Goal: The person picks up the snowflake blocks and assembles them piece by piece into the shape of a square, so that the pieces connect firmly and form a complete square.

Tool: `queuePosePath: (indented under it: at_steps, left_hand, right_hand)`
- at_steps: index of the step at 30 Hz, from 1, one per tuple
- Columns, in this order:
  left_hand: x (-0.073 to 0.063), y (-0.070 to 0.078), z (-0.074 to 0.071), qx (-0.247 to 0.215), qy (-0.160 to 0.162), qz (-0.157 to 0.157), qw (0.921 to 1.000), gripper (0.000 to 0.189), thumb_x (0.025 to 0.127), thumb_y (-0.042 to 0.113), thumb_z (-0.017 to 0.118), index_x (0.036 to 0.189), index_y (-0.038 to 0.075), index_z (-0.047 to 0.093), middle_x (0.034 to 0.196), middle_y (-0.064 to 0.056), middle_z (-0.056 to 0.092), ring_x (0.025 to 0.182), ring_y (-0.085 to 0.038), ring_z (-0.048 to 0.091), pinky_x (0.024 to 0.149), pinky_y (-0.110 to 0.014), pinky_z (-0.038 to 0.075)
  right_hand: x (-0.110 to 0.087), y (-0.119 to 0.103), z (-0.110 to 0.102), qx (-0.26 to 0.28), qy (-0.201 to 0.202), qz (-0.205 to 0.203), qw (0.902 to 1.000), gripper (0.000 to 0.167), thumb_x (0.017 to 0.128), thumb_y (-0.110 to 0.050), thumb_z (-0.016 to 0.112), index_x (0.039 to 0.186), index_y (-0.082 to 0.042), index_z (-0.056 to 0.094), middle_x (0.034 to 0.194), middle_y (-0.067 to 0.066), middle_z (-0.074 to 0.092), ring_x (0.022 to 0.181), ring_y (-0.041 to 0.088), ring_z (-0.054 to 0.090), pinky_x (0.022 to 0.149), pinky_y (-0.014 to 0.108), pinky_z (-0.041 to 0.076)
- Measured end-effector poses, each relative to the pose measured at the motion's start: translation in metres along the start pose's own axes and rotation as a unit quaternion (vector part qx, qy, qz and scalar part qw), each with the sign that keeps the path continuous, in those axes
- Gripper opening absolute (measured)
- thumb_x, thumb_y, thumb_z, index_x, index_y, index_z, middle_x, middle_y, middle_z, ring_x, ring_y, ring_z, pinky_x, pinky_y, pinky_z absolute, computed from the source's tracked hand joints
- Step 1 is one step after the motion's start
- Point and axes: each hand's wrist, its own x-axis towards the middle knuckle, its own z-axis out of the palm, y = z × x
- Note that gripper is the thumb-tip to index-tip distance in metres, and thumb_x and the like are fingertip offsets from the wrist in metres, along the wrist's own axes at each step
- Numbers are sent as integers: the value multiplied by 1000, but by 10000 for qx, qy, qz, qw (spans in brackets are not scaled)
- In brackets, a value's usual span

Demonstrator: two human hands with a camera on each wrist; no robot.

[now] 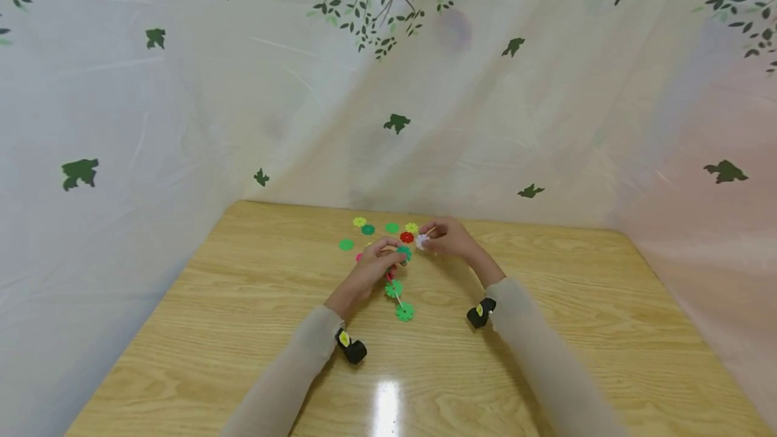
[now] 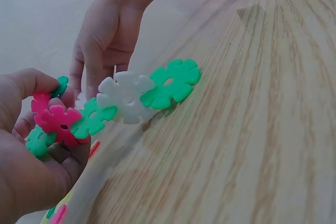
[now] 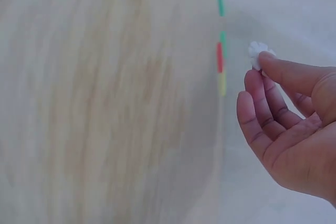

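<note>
My left hand grips a chain of interlocked notched plastic discs. In the left wrist view the chain runs from green and pink discs at the fingers, through a white disc, to a green disc at its far end. Beside it, my right hand pinches a loose white disc between thumb and fingertips, apart from the chain in the head view. A teal disc shows at the left fingertips. Part of the chain is hidden behind the left fingers.
Beyond the hands, loose discs lie on the wooden table: a red disc, a yellow disc, a green disc and several others. A pale leaf-printed curtain hangs along the table's back edge.
</note>
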Motion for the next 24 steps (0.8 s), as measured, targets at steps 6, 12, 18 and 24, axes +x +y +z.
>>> queuePosePath:
  at_steps: [6, 12, 18, 24]
  left_hand:
    - [-1, 0, 0, 91, 11, 12, 10000, 15, 99, 13, 65, 114, 11, 64, 82, 2, 68, 68, -13, 53, 63, -23, 45]
    - [-2, 1, 1, 89, 12, 55, 9999, 17, 98, 12, 66, 115, 8, 64, 82, 0, 68, 71, -15, 54, 67, -24, 47]
    - [-2, 2, 0, 41, -113, 52, 9999, 21, 99, 14, 66, 118, 6, 63, 84, -2, 68, 68, -13, 54, 64, -23, 47]
    - [0, 2, 0, -31, 68, 101, 9999, 18, 97, 12, 68, 114, 6, 66, 83, -5, 69, 64, -12, 55, 62, -23, 48]
  right_hand:
    - [-11, -7, 2, 495, 195, -96, 9985, 26, 94, -5, 71, 118, 6, 68, 96, 9, 71, 82, 11, 67, 83, 45, 61]
    - [-18, -11, 5, 769, 235, -360, 9961, 21, 95, -10, 72, 111, 4, 69, 93, 4, 71, 88, 26, 70, 86, 52, 59]
    - [-21, -11, 9, 874, 135, -733, 9934, 19, 95, -10, 72, 107, 5, 69, 93, 7, 70, 93, 45, 67, 84, 53, 58]
    - [-23, -14, 12, 831, 66, -702, 9940, 18, 96, -10, 71, 107, 4, 68, 96, 13, 69, 94, 45, 66, 85, 55, 57]
